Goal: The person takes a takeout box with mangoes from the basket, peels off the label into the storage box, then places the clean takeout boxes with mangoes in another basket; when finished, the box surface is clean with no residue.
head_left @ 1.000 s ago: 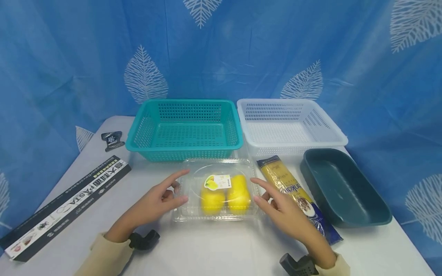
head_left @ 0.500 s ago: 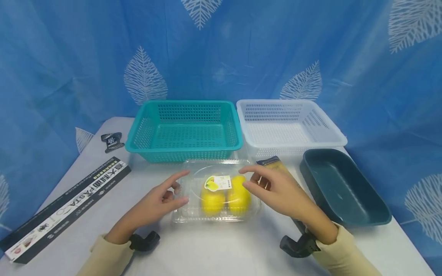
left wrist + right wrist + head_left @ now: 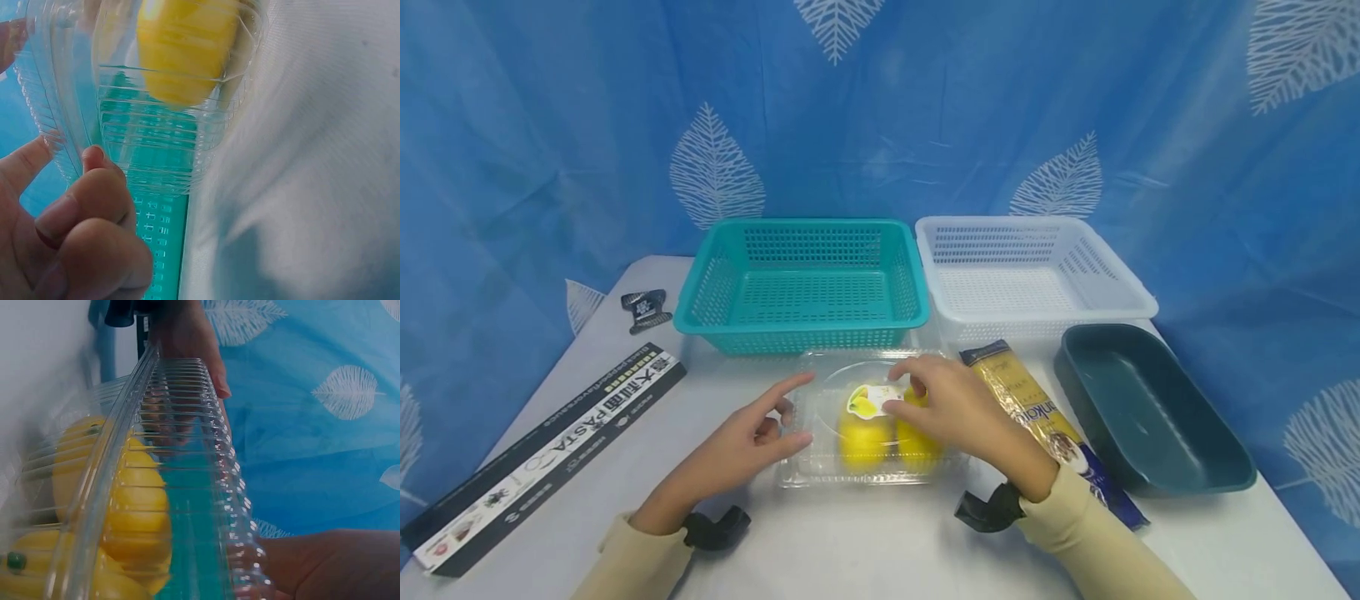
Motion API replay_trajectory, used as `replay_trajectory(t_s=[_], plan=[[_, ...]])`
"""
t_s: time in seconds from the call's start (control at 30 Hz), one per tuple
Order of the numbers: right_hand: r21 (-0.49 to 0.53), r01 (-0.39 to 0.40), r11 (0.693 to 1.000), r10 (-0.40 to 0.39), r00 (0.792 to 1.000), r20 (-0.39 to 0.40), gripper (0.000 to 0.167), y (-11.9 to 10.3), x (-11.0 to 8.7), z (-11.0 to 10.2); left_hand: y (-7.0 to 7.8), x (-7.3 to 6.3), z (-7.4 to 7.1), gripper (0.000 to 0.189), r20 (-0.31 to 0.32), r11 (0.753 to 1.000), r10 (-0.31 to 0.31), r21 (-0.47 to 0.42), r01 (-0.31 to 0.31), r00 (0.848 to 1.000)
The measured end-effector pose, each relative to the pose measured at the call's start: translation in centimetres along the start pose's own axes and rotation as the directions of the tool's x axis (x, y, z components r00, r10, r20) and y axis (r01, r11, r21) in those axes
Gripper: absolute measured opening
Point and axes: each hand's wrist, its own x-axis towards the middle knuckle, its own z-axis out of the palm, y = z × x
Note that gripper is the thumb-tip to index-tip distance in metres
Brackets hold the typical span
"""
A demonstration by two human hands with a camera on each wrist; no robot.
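Observation:
A clear plastic clamshell box (image 3: 820, 465) lies in the middle of the table in the head view. Inside are yellow fruits (image 3: 863, 446), some with a green stem end in the right wrist view. A white label (image 3: 874, 400) with a fruit picture is on the lid. My left hand (image 3: 751, 440) rests at the box's left side, thumb and index finger spread against its edge, the other fingers bent. Over the lid's right part is my right hand (image 3: 958, 410), thumb and index finger apart beside the label. Whether those fingertips touch the lid I cannot tell.
Behind stand a teal basket (image 3: 805, 333) and a white basket (image 3: 1045, 315). A long black pasta box (image 3: 550, 454) and a small black packet (image 3: 646, 310) lie at left. To the right are a yellow-and-blue pasta bag (image 3: 1037, 408) and a dark green tub (image 3: 1150, 417).
My right hand has moved left, from the box's right edge to over the lid near the label, uncovering the pasta bag again. My left hand and the box have stayed put.

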Motion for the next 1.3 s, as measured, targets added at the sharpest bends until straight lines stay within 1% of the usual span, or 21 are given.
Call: replay_trajectory(t_s=[0.03,0.23,0.4,0.53,0.67,0.83,1.0,1.3], plan=[[-0.013,-0.002,1.000,0.002,1.000,0.003,0.031,-0.01,-0.04,0.00,-0.01,0.02,0.04,0.071,0.002,1.000,0.009,-0.004,-0.009,1.000],[-0.048,-0.016,0.999,0.017,1.000,0.016,0.023,-0.20,-0.14,0.03,0.03,0.03,0.09,0.072,-0.005,1.000,0.011,0.000,-0.011,1.000],[-0.049,-0.014,0.999,0.015,1.000,0.018,0.020,-0.54,-0.23,0.17,0.04,-0.04,0.05,0.071,0.001,1.000,0.006,-0.005,-0.006,1.000],[-0.023,-0.009,1.000,0.009,1.000,0.011,0.020,-0.74,-0.30,0.32,0.07,-0.17,0.01,0.072,0.004,1.000,-0.003,-0.009,0.003,1.000],[0.058,-0.026,0.998,0.026,1.000,-0.007,0.021,-0.77,-0.20,0.42,0.04,-0.16,-0.02,0.072,0.001,1.000,-0.004,-0.006,0.004,1.000],[0.182,-0.037,0.983,0.045,0.998,-0.039,0.015,-0.70,0.02,0.45,0.04,-0.06,0.02,0.072,0.001,1.000,-0.004,0.000,0.004,1.000],[0.253,-0.048,0.966,0.063,0.997,-0.048,0.007,-0.71,0.10,0.41,0.07,-0.06,0.02,0.072,0.000,1.000,-0.007,0.002,0.007,1.000],[0.336,-0.086,0.938,0.101,0.995,-0.027,0.008,-0.58,0.01,0.10,0.20,-0.12,0.01,0.073,0.001,1.000,-0.004,-0.002,0.004,1.000]])
